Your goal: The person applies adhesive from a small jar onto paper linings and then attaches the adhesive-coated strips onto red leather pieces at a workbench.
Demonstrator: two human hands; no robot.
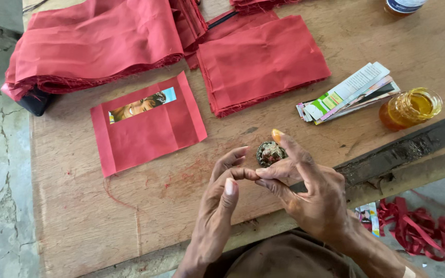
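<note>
left hand [217, 206] and right hand [305, 190] met fingertip to fingertip above table edge [130, 216], fingers curled, nothing visibly pinched; orange-smeared right fingertip raised clear; small dark lump [270, 153] just behind; folded red paper [148, 123] flat nearby.

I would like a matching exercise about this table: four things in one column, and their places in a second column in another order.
Things:
1. glass jar
2. paper strips
3. folded red cloth
4. small round lump

Places:
A. just above the fingertips of both hands
B. near the table's right edge
C. left of the jar
D. left part of the table, with a picture showing

Pairs: 1-B, 2-C, 3-D, 4-A
</note>
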